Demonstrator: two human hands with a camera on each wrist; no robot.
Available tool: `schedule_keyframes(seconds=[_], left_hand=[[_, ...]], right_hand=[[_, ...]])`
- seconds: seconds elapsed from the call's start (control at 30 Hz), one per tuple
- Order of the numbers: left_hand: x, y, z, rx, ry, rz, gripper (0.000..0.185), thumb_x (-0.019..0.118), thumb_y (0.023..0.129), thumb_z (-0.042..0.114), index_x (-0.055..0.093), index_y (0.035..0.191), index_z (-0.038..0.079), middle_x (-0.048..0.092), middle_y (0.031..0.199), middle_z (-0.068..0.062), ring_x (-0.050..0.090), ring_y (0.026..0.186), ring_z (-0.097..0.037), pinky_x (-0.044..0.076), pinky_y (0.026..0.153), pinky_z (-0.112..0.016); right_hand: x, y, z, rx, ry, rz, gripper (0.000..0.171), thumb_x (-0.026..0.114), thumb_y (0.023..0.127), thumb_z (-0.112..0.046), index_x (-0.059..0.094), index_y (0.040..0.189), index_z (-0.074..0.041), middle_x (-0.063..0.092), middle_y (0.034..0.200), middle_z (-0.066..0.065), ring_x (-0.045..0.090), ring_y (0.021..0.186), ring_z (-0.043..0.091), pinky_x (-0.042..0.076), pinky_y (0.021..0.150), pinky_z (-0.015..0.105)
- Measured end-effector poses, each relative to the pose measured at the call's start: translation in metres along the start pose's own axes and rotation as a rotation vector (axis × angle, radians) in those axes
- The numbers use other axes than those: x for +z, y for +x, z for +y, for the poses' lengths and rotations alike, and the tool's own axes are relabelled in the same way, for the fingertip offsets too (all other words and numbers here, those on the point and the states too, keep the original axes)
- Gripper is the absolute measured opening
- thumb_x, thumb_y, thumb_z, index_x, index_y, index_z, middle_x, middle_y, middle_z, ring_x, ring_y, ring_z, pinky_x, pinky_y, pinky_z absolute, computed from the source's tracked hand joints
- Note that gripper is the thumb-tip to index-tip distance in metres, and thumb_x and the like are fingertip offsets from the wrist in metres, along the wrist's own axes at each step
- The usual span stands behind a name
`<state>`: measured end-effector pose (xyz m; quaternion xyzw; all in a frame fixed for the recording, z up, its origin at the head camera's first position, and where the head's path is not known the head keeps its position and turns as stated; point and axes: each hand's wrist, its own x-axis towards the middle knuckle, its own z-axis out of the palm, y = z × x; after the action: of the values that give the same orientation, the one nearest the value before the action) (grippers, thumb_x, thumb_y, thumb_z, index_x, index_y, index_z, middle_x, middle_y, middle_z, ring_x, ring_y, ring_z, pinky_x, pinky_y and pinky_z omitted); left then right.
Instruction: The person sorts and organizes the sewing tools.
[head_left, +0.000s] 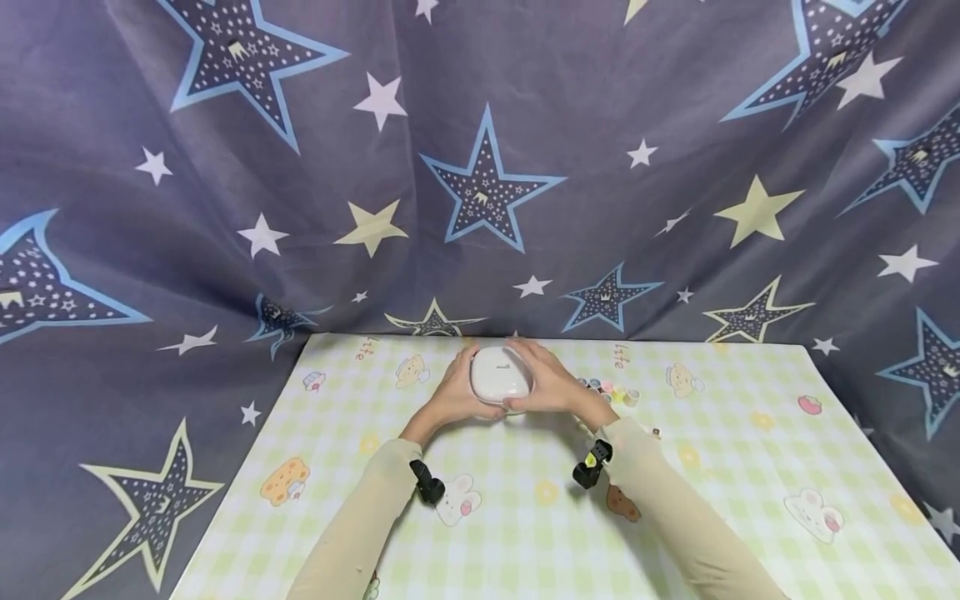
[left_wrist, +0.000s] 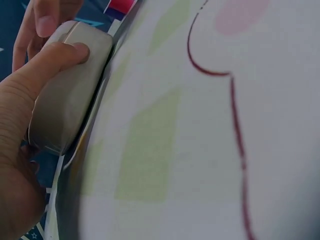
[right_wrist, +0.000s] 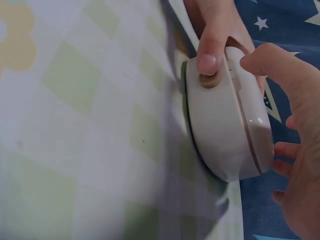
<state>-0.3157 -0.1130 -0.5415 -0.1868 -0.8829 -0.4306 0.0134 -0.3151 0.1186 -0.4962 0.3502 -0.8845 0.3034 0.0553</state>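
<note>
A white rounded box (head_left: 498,374) with dark lettering on its lid sits near the far edge of the table. My left hand (head_left: 453,395) holds it from the left, its thumb pressing the round tan button (right_wrist: 209,80) on the front. From the other side my right hand (head_left: 551,382) grips the box, with the thumb at the front edge of the lid (right_wrist: 245,95) and the other fingers curled round the side. A thin seam runs between lid and base, and the lid is down. In the left wrist view, the left thumb covers part of the front of the box (left_wrist: 70,105).
Several small coloured round things (head_left: 617,393) lie right of the box, partly behind my right wrist. A tiny dark item (head_left: 656,432) is nearer me. The checked tablecloth (head_left: 525,533) ends at a star-patterned curtain (head_left: 480,283) behind.
</note>
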Motion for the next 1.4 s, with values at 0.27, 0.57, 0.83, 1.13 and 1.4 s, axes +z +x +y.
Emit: schedule_keyframes(seconds=[0.27, 0.57, 0.83, 1.13, 1.4], left_hand=[[-0.001, -0.001, 0.002, -0.034, 0.064, -0.022, 0.132, 0.099, 0.053, 0.038, 0.026, 0.159, 0.009, 0.04, 0.154, -0.012, 0.04, 0.142, -0.036, 0.036, 0.118, -0.052], [-0.012, 0.004, -0.002, -0.023, 0.028, -0.047, 0.132, 0.099, 0.056, 0.041, 0.026, 0.16, 0.007, 0.035, 0.16, -0.012, 0.035, 0.147, -0.037, 0.034, 0.119, -0.056], [-0.02, 0.002, 0.001, 0.009, 0.087, -0.086, 0.126, 0.097, 0.058, 0.046, 0.032, 0.157, 0.004, 0.039, 0.158, -0.014, 0.036, 0.146, -0.039, 0.036, 0.116, -0.058], [-0.019, 0.003, 0.003, 0.103, 0.223, -0.066, 0.122, 0.096, 0.058, 0.049, 0.037, 0.154, 0.002, 0.04, 0.157, -0.02, 0.034, 0.148, -0.041, 0.03, 0.121, -0.058], [-0.019, 0.006, -0.003, 0.191, 0.392, -0.06, 0.119, 0.091, 0.062, 0.058, 0.038, 0.153, 0.003, 0.038, 0.159, -0.023, 0.025, 0.153, -0.045, 0.024, 0.121, -0.065]], right_hand=[[0.006, 0.001, 0.002, 0.059, -0.093, -0.052, 0.109, 0.081, 0.072, -0.05, 0.032, 0.159, -0.007, 0.042, 0.155, 0.022, 0.04, 0.144, 0.041, 0.034, 0.118, 0.058], [0.007, 0.008, 0.001, 0.069, -0.139, -0.031, 0.108, 0.081, 0.07, -0.053, 0.036, 0.157, -0.008, 0.045, 0.154, 0.02, 0.044, 0.142, 0.038, 0.04, 0.116, 0.054], [0.012, 0.003, 0.002, 0.066, -0.172, -0.035, 0.109, 0.08, 0.069, -0.058, 0.037, 0.157, -0.009, 0.045, 0.155, 0.022, 0.044, 0.143, 0.039, 0.039, 0.117, 0.054], [0.009, 0.0, 0.002, -0.003, -0.281, -0.024, 0.105, 0.076, 0.072, -0.059, 0.041, 0.154, -0.004, 0.05, 0.149, 0.023, 0.049, 0.137, 0.04, 0.039, 0.117, 0.053], [0.004, -0.001, -0.002, 0.014, -0.371, -0.089, 0.102, 0.069, 0.079, -0.065, 0.038, 0.156, -0.005, 0.048, 0.151, 0.025, 0.048, 0.138, 0.042, 0.034, 0.121, 0.052]])
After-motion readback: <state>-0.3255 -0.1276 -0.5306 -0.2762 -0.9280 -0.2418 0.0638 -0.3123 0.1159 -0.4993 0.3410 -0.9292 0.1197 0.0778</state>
